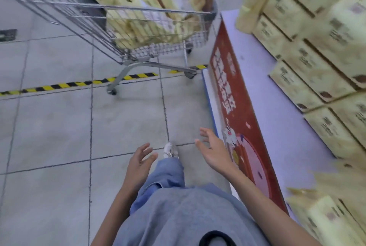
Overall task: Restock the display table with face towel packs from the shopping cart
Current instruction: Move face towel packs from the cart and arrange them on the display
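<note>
You stand on a grey tiled floor [49,136] in a shop aisle, the display table [277,126] running along your right side, its pale top partly bare near the edge and its side faced with a red printed panel [237,107]. Cream-coloured face towel packs [316,63] sit stacked in rows on the table's far side, with more of them blurred at the lower right corner. Ahead of you and well apart from your hands, the wire shopping cart [69,17] stands near the table's far end, its basket holding a loose heap of towel packs [142,23]. A strip of yellow-and-black tape [79,83] crosses the floor beneath the cart's wheels. Your left hand [138,163] hangs out in front of you, fingers loosely spread and holding nothing. Your right hand [213,150] is raised beside the red panel, palm turned inward, fingers apart, also holding nothing. One pale shoe [170,150] shows between your hands, below a blue trouser leg.
</note>
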The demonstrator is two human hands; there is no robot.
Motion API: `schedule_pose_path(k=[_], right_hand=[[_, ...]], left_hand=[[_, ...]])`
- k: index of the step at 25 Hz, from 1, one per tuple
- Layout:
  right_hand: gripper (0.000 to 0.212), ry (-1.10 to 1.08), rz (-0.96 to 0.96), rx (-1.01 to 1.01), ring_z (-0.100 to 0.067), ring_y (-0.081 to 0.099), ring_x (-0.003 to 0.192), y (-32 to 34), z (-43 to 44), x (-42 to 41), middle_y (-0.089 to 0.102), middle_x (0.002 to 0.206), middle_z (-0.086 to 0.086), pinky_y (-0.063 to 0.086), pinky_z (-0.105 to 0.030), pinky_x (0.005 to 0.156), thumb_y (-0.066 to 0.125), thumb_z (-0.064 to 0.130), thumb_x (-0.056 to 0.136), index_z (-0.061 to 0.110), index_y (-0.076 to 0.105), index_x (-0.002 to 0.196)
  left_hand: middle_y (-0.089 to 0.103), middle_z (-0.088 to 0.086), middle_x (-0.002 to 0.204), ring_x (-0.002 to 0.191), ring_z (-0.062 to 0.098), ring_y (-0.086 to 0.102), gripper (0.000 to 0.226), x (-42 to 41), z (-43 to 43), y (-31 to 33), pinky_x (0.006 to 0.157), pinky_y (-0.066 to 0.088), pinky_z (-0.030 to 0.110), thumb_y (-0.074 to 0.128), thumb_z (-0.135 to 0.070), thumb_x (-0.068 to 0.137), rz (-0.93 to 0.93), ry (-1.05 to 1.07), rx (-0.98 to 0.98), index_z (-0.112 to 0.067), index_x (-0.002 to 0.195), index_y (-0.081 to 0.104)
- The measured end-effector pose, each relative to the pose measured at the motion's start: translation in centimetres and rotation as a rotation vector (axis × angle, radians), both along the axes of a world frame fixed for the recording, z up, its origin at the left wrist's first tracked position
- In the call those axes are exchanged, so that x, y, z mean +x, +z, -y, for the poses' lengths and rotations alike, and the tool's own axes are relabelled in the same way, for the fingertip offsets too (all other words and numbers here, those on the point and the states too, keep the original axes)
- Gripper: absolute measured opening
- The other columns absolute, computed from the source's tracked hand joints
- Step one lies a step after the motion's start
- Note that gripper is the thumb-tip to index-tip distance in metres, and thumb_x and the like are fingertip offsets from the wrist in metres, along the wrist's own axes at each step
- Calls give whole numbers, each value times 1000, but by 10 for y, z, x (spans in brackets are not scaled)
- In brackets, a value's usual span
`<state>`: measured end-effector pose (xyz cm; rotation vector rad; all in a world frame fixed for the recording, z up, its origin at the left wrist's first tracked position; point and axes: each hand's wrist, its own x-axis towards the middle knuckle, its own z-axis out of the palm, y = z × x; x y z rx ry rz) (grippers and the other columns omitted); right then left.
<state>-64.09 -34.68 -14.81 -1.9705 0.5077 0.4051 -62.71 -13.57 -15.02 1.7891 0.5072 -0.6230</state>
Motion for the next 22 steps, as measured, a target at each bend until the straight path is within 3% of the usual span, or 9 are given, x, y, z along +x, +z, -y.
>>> schedule_pose_path(k=[6,11,15,22], right_hand=[[43,71,22,39,-10,47,116,2,-32,118,49,137,-2,35,-21,93,53,21,96,15,42,137],[42,39,8,62,-12,49,113,-2,-26,181,50,128,4,38,-24,95,55,19,95,18,44,135],[41,12,6,53,-13,50,112,-12,-11,252,51,121,3,41,-30,99,56,17,94,14,45,134],[39,-23,88,78,-13,54,106,-1,16,438,55,119,1,40,-24,89,55,17,94,17,46,132]], left_hand=[[57,4,126,105,11,55,37,133,-29,12,87,37,23,59,-15,92,70,30,-19,-17,128,51],[58,3,123,105,11,55,32,232,-24,18,85,38,19,58,-14,92,122,-29,-68,-17,124,52],[58,1,120,101,6,55,28,303,-14,13,75,39,9,58,-16,92,137,-19,-82,-23,118,51],[59,8,123,110,16,56,29,418,-2,15,85,40,21,58,-10,92,122,108,-81,-17,120,53]])
